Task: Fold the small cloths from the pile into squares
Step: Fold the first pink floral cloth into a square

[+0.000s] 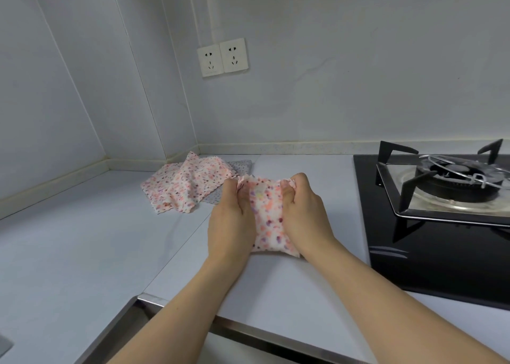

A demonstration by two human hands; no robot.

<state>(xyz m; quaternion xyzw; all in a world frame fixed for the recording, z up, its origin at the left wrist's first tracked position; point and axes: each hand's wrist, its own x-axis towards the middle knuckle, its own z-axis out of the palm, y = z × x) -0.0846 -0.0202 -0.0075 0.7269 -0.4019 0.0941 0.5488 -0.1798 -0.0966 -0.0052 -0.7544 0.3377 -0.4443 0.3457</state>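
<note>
A small white cloth with pink, orange and purple spots (269,217) lies on the pale counter in the middle of the view. My left hand (231,220) pinches its far left corner and my right hand (303,212) pinches its far right corner, both lifted slightly. The near edge of the cloth rests on the counter, partly hidden under my hands. Behind and to the left sits the pile of spotted cloths (190,184), crumpled, on top of a grey dotted cloth (242,166).
A black glass gas hob (441,253) with a burner and pan support (452,181) fills the right side. The corner walls stand behind, with two wall sockets (222,57). The counter's metal front edge (179,305) runs below my arms.
</note>
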